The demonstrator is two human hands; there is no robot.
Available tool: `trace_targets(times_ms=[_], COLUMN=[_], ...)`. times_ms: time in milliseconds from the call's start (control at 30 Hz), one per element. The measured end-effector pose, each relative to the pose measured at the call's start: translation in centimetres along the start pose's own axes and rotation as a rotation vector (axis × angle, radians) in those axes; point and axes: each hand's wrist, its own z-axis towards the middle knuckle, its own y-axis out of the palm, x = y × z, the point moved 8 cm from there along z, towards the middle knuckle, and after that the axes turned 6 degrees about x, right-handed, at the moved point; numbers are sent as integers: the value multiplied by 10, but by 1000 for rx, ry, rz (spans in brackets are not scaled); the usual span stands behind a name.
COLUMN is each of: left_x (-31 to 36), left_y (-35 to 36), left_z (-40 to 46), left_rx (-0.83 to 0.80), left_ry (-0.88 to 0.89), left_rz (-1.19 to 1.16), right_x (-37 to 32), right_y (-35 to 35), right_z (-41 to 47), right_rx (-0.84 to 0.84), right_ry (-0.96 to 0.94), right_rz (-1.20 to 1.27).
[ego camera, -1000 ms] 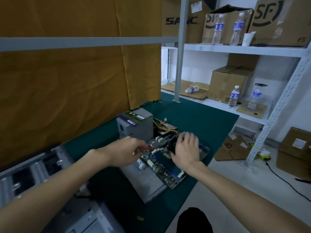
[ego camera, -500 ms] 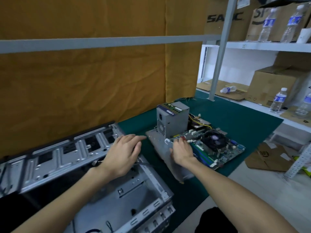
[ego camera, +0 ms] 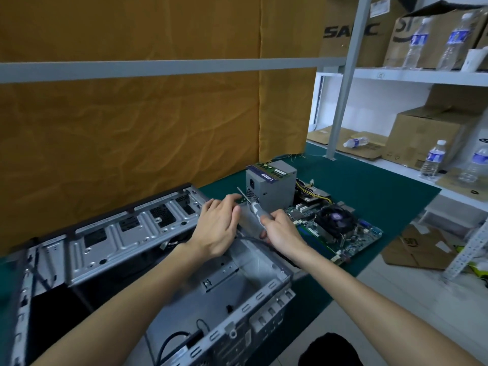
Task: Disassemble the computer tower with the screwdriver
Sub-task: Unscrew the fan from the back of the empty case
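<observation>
- The grey sheet-metal computer tower case point(ego camera: 163, 262) lies open on its side on the dark green work mat point(ego camera: 369, 180), near the person, with its perforated drive-bay wall standing along the far side.
- The right hand point(ego camera: 280, 231) is closed around the grey-handled screwdriver point(ego camera: 254, 207); its thin shaft slants up and left, away from the case.
- The left hand point(ego camera: 219, 223) lies flat with fingers spread and loose on the case's far corner. It grips nothing that I can make out; something small and green shows at its fingertips, too blurred to name.
- Already out of the case, on the mat to the right: the boxy grey metal power supply point(ego camera: 272, 186), standing upright, and just beside it the green motherboard with a black round cooling fan point(ego camera: 332, 225), lying flat.
- The case will likely feel light but stiff, with thin stamped edges that could cut; the folded rims or corners look like the safest hold.
- The motherboard is probably fragile and best lifted by its bare edges, never by the fan or sockets.
- The power supply looks dense and heavy; gripping its flat sides should suit it.
</observation>
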Motion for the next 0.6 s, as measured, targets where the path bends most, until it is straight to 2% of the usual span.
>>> trace_targets(times_ms=[133, 233, 300, 400, 600], left_x=[8, 1, -23, -54, -44], left_y=[6, -4, -18, -22, -14], left_z=[9, -2, -15, -32, -19], left_rx=[-36, -67, -40, -111, -48], left_ry=[32, 87, 77, 42, 75], left_rz=[-5, 22, 146, 425, 368], right_x=[18, 19, 12, 5, 13], right_y=[-5, 2, 3, -1, -8], right_z=[-2, -14, -23, -32, -38], right_rx=[-77, -171, -200, -199, -185], right_ry=[114, 126, 105, 77, 55], right_rz=[-13, -8, 13, 26, 99])
